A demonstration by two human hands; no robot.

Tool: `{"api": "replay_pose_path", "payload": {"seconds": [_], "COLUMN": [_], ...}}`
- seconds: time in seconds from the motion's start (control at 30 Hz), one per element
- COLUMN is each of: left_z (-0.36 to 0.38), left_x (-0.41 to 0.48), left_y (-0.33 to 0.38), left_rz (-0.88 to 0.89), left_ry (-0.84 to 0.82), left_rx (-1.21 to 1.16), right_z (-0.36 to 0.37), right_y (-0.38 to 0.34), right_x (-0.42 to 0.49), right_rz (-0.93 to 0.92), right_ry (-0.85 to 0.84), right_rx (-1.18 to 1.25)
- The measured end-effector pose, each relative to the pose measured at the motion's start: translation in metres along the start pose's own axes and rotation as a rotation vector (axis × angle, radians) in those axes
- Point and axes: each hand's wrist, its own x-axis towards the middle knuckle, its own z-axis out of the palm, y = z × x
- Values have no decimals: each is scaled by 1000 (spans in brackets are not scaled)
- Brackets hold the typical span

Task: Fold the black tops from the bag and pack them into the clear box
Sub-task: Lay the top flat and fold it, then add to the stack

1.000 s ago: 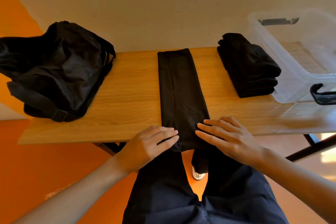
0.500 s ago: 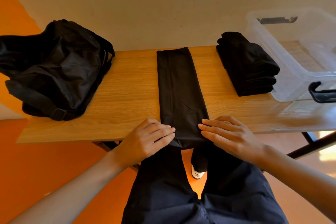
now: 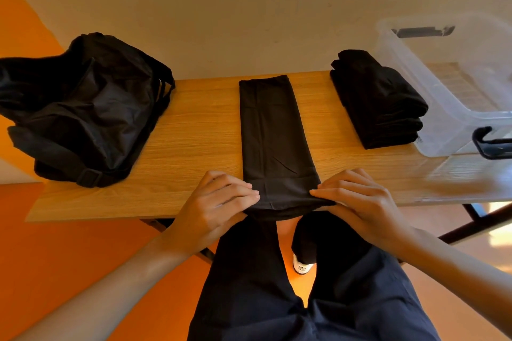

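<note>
Left hand (image 3: 219, 209), right hand (image 3: 363, 209) — pinching black top (image 3: 273, 133).

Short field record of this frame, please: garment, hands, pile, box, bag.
Garment: long narrow folded black fabric top, lengthwise on the light wooden table
Hands: left hand and right hand each pinch its near end
Pile: stack of folded black tops beside the clear plastic box
Box: no tops visible inside
Bag: crumpled black fabric bag, far left
</note>
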Motion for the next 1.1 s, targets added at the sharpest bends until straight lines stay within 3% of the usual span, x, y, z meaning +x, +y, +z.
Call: {"api": "replay_pose_path", "payload": {"seconds": [0.27, 0.57, 0.87, 1.1], "left_z": [-3, 5, 20, 28], "left_x": [17, 56, 79, 96], "left_y": [-11, -40, -82, -103], "left_rz": [-231, -683, -948, -1070], "left_ry": [-28, 77, -31, -88], "left_rx": [-250, -584, -586, -550], "right_z": [-10, -9, 7, 15], "right_y": [4, 28, 59, 73], "right_x": [36, 94, 128, 137], "right_rz": [127, 579, 859, 991], "right_ry": [-2, -96, -208, -131], "right_rx": [187, 614, 593, 495]}}
